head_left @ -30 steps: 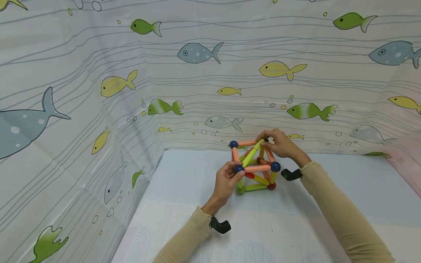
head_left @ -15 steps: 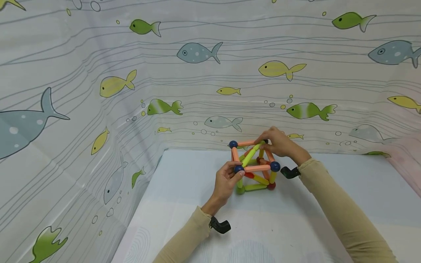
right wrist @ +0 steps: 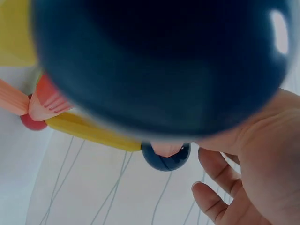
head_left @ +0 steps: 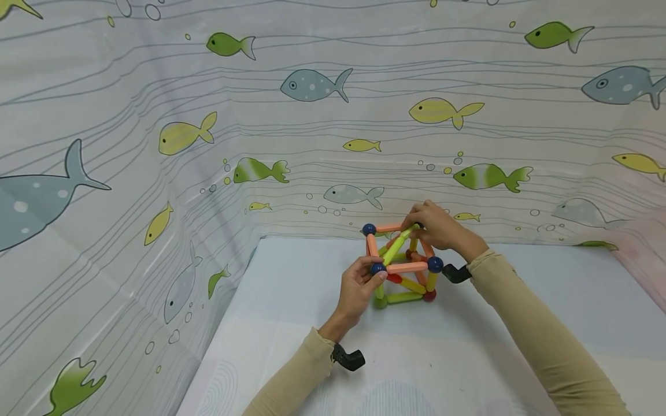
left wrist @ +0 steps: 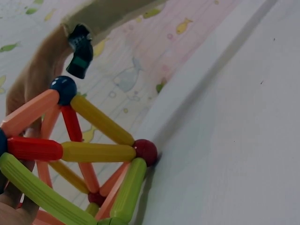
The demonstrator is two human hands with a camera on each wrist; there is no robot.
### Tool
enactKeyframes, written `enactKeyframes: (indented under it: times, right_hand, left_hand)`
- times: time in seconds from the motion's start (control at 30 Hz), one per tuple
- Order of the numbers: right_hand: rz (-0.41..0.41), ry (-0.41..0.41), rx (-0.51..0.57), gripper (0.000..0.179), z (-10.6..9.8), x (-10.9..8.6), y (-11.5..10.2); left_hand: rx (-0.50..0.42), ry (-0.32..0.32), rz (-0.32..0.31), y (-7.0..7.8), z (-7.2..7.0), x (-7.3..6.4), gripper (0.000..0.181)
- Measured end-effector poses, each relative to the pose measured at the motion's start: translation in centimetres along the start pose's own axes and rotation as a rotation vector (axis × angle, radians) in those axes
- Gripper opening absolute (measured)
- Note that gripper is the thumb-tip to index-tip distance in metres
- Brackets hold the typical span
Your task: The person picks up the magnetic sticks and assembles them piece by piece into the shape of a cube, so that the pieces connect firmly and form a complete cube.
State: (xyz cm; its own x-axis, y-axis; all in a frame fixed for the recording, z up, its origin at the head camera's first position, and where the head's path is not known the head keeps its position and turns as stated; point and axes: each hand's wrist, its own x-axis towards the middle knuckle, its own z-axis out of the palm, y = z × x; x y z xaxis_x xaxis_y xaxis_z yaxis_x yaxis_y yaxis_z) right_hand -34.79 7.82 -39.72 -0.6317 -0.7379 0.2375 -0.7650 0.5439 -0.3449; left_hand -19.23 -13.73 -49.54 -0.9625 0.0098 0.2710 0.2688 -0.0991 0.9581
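A cube-like frame of magnetic sticks and balls stands on the table, with blue balls at its upper corners. My left hand (head_left: 356, 292) pinches the front left blue ball (head_left: 378, 269), thumb below and fingers above. From that corner a yellow-green stick pair (head_left: 394, 248) slants across the top to the back right corner. There my right hand (head_left: 439, 224) pinches its far end beside a mostly hidden ball. A large blue ball (right wrist: 164, 70) covers much of the right wrist view. Red-and-yellow diagonal sticks (left wrist: 98, 153) show on one side in the left wrist view.
The frame's lower corners have a green ball (head_left: 381, 301) and red balls such as the front right one (head_left: 429, 295). A fish-patterned curtain (head_left: 312, 138) rises behind and left of the white table (head_left: 291, 271). Black wrist cameras (head_left: 348, 358) are worn on both sleeves.
My right hand has shifted slightly left, its fingers closing over the yellow-green stick's far end at the back corner. My left hand and the frame have stayed in place.
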Motion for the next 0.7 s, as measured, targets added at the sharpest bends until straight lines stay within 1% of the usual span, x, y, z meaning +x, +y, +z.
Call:
enactKeyframes:
  times: [0.23, 0.47, 0.7]
  right_hand:
    - [-0.031, -0.019, 0.060, 0.020, 0.0, 0.1, 0.1]
    - [-0.050, -0.006, 0.088, 0.023, 0.0, 0.2, 0.4]
    - [-0.057, -0.003, 0.138, 0.021, 0.4, 0.1, 1.2]
  left_hand:
    - [0.003, -0.011, -0.001, 0.0, -0.1, -0.1, 0.034]
    - [0.003, -0.019, 0.005, 0.1, -0.1, -0.2, 0.034]
    - [0.010, -0.019, 0.008, 0.2, -0.2, -0.3, 0.033]
